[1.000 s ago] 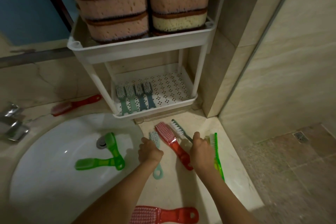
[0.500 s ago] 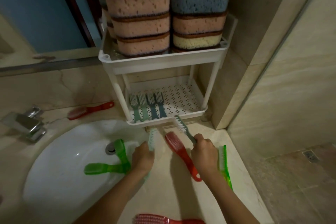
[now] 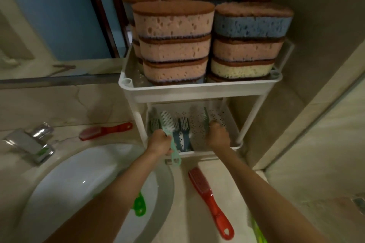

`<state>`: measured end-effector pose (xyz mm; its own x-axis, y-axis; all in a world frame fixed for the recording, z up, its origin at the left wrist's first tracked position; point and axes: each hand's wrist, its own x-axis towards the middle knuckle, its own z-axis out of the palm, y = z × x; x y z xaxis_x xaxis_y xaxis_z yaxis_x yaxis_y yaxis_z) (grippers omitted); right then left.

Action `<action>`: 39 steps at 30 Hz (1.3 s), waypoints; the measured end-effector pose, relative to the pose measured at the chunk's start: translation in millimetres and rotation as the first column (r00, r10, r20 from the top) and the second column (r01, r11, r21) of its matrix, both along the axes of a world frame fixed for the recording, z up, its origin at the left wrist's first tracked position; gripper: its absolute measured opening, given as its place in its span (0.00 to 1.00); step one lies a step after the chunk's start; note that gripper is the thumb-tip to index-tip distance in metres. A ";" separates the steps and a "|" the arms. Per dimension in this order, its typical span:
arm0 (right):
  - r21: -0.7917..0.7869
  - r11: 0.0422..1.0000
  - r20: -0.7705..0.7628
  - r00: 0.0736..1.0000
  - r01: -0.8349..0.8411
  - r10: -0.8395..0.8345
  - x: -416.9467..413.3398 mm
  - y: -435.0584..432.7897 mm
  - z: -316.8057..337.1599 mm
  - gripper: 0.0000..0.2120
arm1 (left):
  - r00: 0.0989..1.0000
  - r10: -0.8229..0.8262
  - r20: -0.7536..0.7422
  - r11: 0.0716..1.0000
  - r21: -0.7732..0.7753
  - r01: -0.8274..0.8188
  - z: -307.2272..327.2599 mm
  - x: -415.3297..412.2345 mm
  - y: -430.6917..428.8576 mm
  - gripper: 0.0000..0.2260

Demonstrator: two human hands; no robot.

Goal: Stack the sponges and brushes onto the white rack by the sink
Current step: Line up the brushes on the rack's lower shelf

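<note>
Left hand [image 3: 160, 143] gripping a mint brush [image 3: 167, 122], right hand [image 3: 217, 137] a grey-green brush [image 3: 206, 120], over the white rack [image 3: 197, 92] lower shelf: placement step, likely next laying both beside the shelved brushes [image 3: 183, 124].

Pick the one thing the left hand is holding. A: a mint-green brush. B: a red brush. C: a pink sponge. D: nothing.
A: the left hand grips the mint-green brush by its handle at the lower shelf of the white rack, while a red brush lies untouched on the counter.
</note>
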<state>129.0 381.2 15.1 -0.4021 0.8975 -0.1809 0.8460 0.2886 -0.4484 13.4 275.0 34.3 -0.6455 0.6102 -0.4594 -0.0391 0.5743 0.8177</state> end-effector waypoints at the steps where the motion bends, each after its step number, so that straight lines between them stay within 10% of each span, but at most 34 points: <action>1: -0.016 0.999 0.036 0.999 -0.033 0.033 -3.1 4.0 -2.4 0.15 | 1.000 0.011 0.025 1.000 -0.004 -0.010 -1.2 -2.5 3.8 0.09; 23: -0.056 0.983 0.117 0.977 -0.175 0.181 0.2 5.6 -25.2 0.08 | 0.954 0.178 0.240 0.978 0.066 -0.199 -9.1 -0.3 30.4 0.11; 29: -0.124 0.977 -0.323 0.938 -0.174 0.126 7.8 2.0 -0.5 0.10 | 0.924 0.238 0.300 0.945 0.146 -0.291 -5.2 6.5 48.2 0.10; 36: -0.305 0.926 -0.370 0.923 -0.225 0.102 15.7 10.6 -2.1 0.11 | 0.923 0.076 0.377 0.974 0.172 -0.150 5.2 23.1 63.2 0.09; 39: -0.177 0.972 -0.239 0.965 -0.157 0.112 17.9 16.1 -8.5 0.09 | 0.994 -0.007 0.111 0.999 0.038 0.003 -2.9 20.4 61.8 0.13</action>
